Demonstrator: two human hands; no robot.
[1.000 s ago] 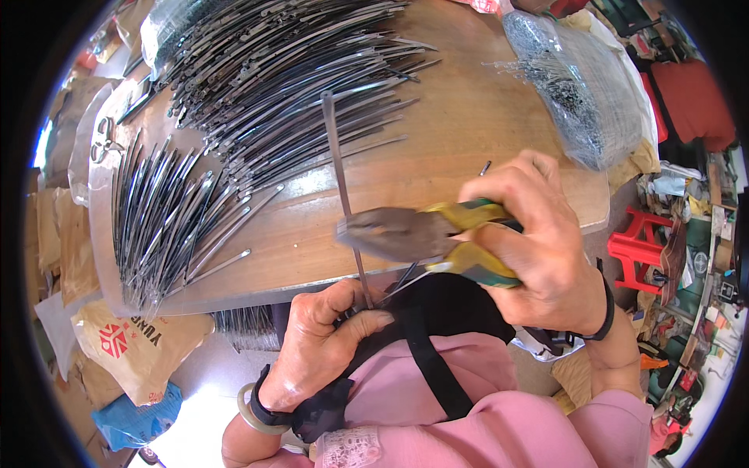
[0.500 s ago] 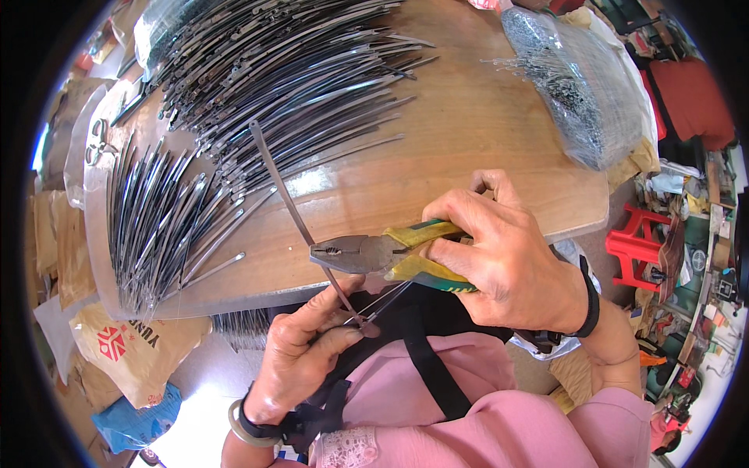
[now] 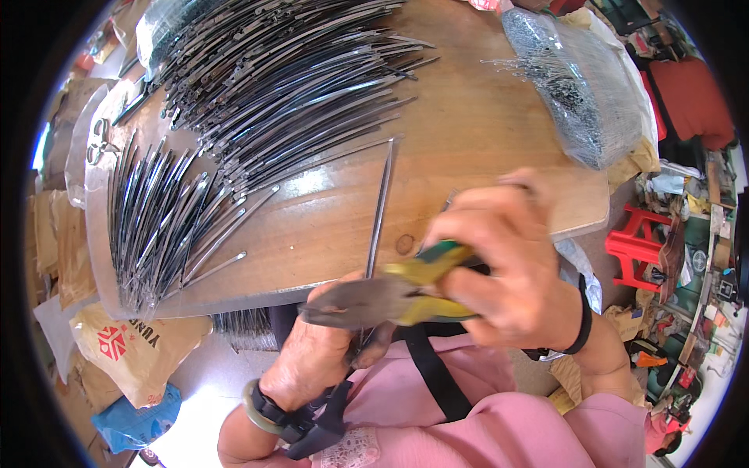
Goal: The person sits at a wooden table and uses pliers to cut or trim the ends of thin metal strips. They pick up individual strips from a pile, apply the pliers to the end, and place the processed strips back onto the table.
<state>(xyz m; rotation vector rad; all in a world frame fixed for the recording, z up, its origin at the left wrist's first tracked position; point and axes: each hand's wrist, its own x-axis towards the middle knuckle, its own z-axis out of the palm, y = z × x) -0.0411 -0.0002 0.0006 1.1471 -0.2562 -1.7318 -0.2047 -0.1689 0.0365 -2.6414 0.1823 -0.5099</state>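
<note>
My right hand (image 3: 511, 269), blurred by motion, is closed round the yellow-and-green handles of a pair of combination pliers (image 3: 347, 304). The pliers' jaws lie in front of my left hand (image 3: 308, 355) and hide part of its fingers. That left hand grips the lower end of a thin, dark metal strip (image 3: 381, 204), which stands up nearly straight over the table edge. Whether the pliers touch the strip cannot be made out. On the wooden table (image 3: 476, 117) lies a large pile of similar metal strips (image 3: 273, 93), with a smaller fanned heap (image 3: 156, 226) nearer on the left.
A clear plastic bag of thin wire pieces (image 3: 569, 93) lies at the table's far right. Scissors (image 3: 99, 143) rest by the left edge. On the floor are a tan paper bag (image 3: 140, 351), a blue bag (image 3: 140, 421) and a red stool (image 3: 636, 246).
The strip has come away from the pliers' jaws and swung from leaning left to nearly upright. The pliers have moved down, in front of my left hand, which has turned.
</note>
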